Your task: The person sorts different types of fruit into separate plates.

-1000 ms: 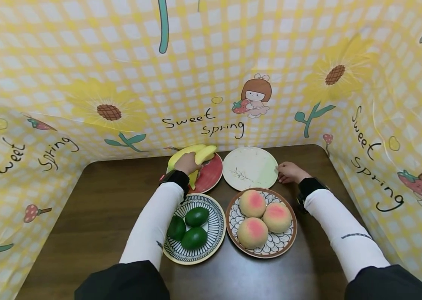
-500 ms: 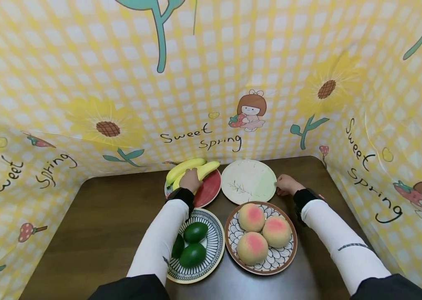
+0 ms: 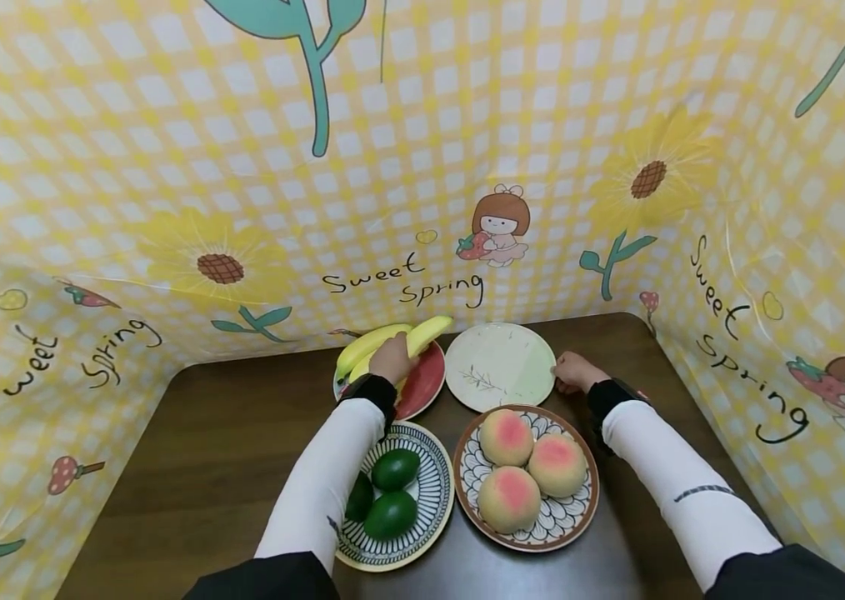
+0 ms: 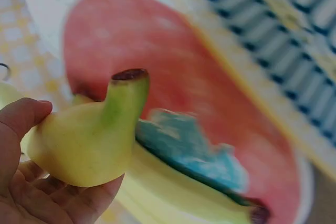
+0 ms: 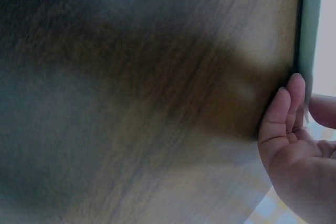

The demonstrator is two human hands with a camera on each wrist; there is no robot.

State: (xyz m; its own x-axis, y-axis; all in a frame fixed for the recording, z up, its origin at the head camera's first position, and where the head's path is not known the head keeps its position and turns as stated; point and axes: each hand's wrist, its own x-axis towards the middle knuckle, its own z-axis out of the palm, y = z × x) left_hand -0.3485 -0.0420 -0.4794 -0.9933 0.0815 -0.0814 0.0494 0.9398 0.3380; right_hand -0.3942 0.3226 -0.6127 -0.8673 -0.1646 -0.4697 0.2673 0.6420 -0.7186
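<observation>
My left hand (image 3: 391,360) grips a yellow banana (image 3: 430,334) over the red plate (image 3: 426,385). In the left wrist view its thumb and fingers curl around the banana (image 4: 79,140), whose cut stem points up, above the watermelon-coloured plate (image 4: 131,30). Other bananas (image 3: 368,343) lie under and beside that hand on the same plate. At the right rim of a pale plate (image 3: 501,367) with a twig pattern, my right hand (image 3: 578,372) pinches the edge. The right wrist view has fingertips below the green rim (image 5: 311,35) and the thumb on its other side.
Nearer to me, a blue-striped plate (image 3: 433,508) holds dark green oval fruits (image 3: 392,514), partly behind my left sleeve. Right of it stands a brown-rimmed plate (image 3: 593,492) with three peaches (image 3: 510,498). A yellow checked cloth (image 3: 407,192) walls the brown table (image 3: 227,467).
The head view has tilted up, so the table sits lower. My left hand has shifted right along the bananas, and its banana now reaches farther right. My right hand stays at the pale plate's rim.
</observation>
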